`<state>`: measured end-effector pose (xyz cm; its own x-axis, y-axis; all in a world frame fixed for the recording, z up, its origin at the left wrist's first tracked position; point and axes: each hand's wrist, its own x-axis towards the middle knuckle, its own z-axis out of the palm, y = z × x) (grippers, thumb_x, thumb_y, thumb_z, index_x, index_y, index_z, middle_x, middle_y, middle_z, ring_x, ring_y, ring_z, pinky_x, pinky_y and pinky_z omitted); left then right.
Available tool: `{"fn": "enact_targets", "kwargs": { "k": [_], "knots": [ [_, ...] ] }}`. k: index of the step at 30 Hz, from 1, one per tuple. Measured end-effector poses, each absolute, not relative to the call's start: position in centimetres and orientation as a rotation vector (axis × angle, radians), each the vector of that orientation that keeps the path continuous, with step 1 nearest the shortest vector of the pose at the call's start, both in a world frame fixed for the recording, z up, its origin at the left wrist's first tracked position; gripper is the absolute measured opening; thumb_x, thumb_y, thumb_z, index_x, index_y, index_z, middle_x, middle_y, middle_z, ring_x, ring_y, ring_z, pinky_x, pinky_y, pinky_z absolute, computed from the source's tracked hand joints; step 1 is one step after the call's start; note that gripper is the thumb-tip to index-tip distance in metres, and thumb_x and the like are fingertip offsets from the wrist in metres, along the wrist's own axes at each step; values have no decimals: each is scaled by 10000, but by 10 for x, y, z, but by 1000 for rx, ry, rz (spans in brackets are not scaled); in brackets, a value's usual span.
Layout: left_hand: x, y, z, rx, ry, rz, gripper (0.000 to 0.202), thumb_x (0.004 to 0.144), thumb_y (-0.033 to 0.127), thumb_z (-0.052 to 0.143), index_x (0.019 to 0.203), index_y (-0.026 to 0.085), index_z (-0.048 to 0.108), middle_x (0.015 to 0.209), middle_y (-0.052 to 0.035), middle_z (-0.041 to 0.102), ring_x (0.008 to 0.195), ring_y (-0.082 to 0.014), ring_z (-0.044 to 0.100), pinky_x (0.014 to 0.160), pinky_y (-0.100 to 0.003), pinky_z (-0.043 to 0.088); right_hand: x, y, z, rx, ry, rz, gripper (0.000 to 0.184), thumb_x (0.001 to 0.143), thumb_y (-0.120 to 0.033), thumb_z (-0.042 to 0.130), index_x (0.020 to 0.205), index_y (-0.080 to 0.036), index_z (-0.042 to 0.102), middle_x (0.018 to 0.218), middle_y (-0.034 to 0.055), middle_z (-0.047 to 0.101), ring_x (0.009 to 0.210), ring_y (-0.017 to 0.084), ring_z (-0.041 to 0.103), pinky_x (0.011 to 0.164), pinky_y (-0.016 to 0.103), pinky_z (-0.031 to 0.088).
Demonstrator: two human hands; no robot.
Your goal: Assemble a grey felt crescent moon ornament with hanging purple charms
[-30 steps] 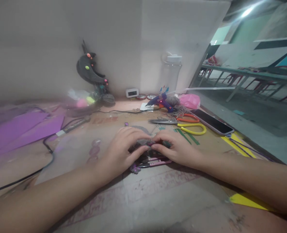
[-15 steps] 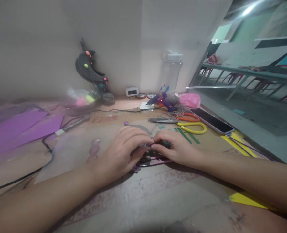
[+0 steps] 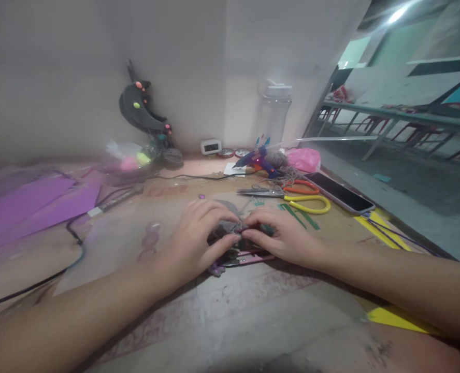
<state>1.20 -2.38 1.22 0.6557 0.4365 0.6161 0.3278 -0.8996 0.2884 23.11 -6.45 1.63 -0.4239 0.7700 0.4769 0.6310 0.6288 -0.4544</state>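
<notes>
My left hand point(image 3: 193, 239) and my right hand point(image 3: 282, 235) meet at the middle of the table, fingers curled and fingertips pressed together on a small dark grey craft piece point(image 3: 227, 230). Most of that piece is hidden under my fingers, so I cannot make out what it is. Just below my hands lies a pink-handled tool point(image 3: 245, 257), and a small purple bit point(image 3: 216, 269) rests by my left palm.
Yellow-handled scissors point(image 3: 292, 199), orange-handled pliers point(image 3: 298, 186), a purple glue gun point(image 3: 259, 161) and a phone point(image 3: 339, 193) lie beyond my right hand. Purple sheets point(image 3: 31, 207) and a black cable point(image 3: 74, 238) are at left. A clear bottle point(image 3: 276, 116) and a black moon-shaped ornament point(image 3: 142, 114) stand by the wall.
Both hands stay on the small piece; the fingers shifted slightly, and the view moved a little.
</notes>
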Motion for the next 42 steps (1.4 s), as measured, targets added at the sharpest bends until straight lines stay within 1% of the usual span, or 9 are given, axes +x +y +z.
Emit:
{"fn": "enact_targets", "kwargs": {
  "k": [9, 12, 15, 19, 22, 28, 35, 39, 42],
  "knots": [
    [13, -22, 13, 2581, 648, 1063, 52, 924, 235, 593, 914, 198, 628, 927, -19, 645, 930, -183, 580, 881, -351, 394, 231, -66, 20, -1125, -2113, 382, 182, 869, -290, 665, 749, -180, 584, 710, -9, 623, 653, 119, 561, 620, 226, 422],
    [13, -22, 12, 2530, 674, 1055, 55, 940, 225, 560, 960, 198, 604, 963, -24, 652, 956, -181, 581, 898, -352, 402, 232, -65, 20, -1172, -2027, 440, 166, 849, -297, 681, 923, -176, 595, 745, -14, 607, 673, 121, 563, 616, 221, 430],
    [13, -21, 12, 2508, 667, 1052, 61, 943, 221, 546, 970, 201, 597, 984, -29, 660, 966, -184, 587, 906, -356, 409, 232, -61, 17, -1213, -2069, 450, 319, 848, -283, 675, 1142, -176, 610, 710, -31, 580, 649, 120, 547, 606, 222, 416],
    [13, -22, 12, 2496, 657, 1039, 63, 933, 244, 562, 952, 207, 610, 968, -25, 668, 956, -190, 599, 908, -361, 415, 232, -58, 14, -1229, -2205, 431, 103, 873, -257, 638, 880, -176, 701, 577, -45, 537, 564, 104, 491, 563, 218, 358],
    [14, -22, 13, 2477, 641, 1014, 71, 933, 262, 569, 929, 208, 614, 950, -22, 670, 941, -187, 601, 890, -349, 424, 232, -60, 16, -1249, -2120, 460, 135, 894, -234, 591, 808, -176, 678, 629, -26, 606, 588, 106, 534, 582, 219, 386],
    [15, -24, 15, 2450, 675, 943, 104, 943, 263, 541, 878, 207, 599, 914, -13, 668, 907, -180, 597, 870, -335, 428, 234, -60, 16, -1243, -1863, 607, 171, 945, -223, 494, 1075, -190, 600, 722, -18, 654, 658, 126, 613, 649, 242, 465],
    [15, -22, 16, 2314, 891, 880, 160, 945, 312, 511, 875, 196, 597, 911, -12, 651, 906, -183, 594, 831, -320, 444, 243, -67, 21, -1029, -2178, 228, 163, 933, -330, 583, 866, -182, 572, 777, 5, 609, 697, 132, 546, 658, 252, 420],
    [16, -20, 17, 2255, 973, 853, 164, 935, 323, 516, 897, 199, 615, 944, -13, 669, 927, -192, 604, 855, -326, 448, 237, -78, 29, -895, -2668, 44, 349, 894, -496, 613, 949, -155, 655, 827, 55, 645, 756, 186, 554, 682, 304, 410],
    [16, -20, 18, 2251, 979, 855, 163, 930, 324, 517, 908, 200, 621, 950, -16, 677, 915, -195, 611, 865, -332, 457, 233, -80, 27, -896, -2793, -139, 293, 974, -390, 509, 1001, -150, 674, 847, 69, 649, 774, 203, 552, 693, 326, 408]
  ]
}}
